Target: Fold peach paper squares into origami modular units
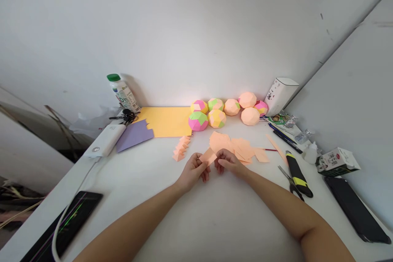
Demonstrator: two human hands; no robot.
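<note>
A small orange paper piece (208,156) is held up over the near middle of the table. My left hand (196,168) pinches its left side between thumb and fingers. At its right corner, my right hand (227,160) closes its fingertips on the paper. Behind my hands lies a spread pile of loose orange paper pieces (220,141). Left of it, a row of folded orange paper units (181,148) stands on the table. Farther back sit several faceted paper balls (217,118) in pink, green, yellow and orange.
Yellow card (168,122) and purple card (133,136) lie at the back left, near a bottle (123,94) and a white power bank (107,141). To the right are scissors (291,182), a utility knife (297,174), a small carton (337,162) and a black phone (356,208).
</note>
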